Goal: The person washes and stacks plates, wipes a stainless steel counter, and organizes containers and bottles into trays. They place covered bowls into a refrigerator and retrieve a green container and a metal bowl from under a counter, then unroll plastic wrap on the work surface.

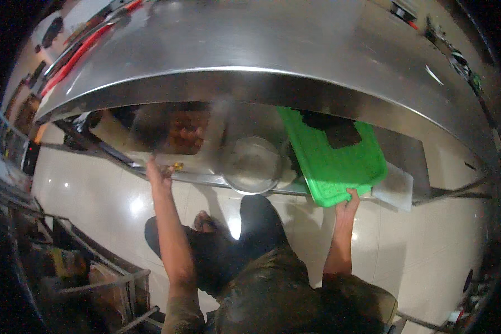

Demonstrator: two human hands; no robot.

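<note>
My right hand (347,203) grips the near rim of a green plastic tray (338,169), which slants out from the shelf under a stainless steel table (250,41). A dark flat piece (343,133) lies in the far part of the tray. My left hand (160,173) is at the front edge of the lower shelf (200,178), beside a small yellow item (178,167). Blur hides whether its fingers hold anything. Just beyond it are a blurred dark shape and a container of reddish-brown contents (188,132). Between my hands stands a round metal bowl (252,167).
A whitish board or slab (394,185) juts out right of the tray. The table's front edge (250,70) overhangs the shelf. At lower left stands a metal rack (108,271) with boxes. Red-handled or red-edged items (81,50) lie at the table's left end.
</note>
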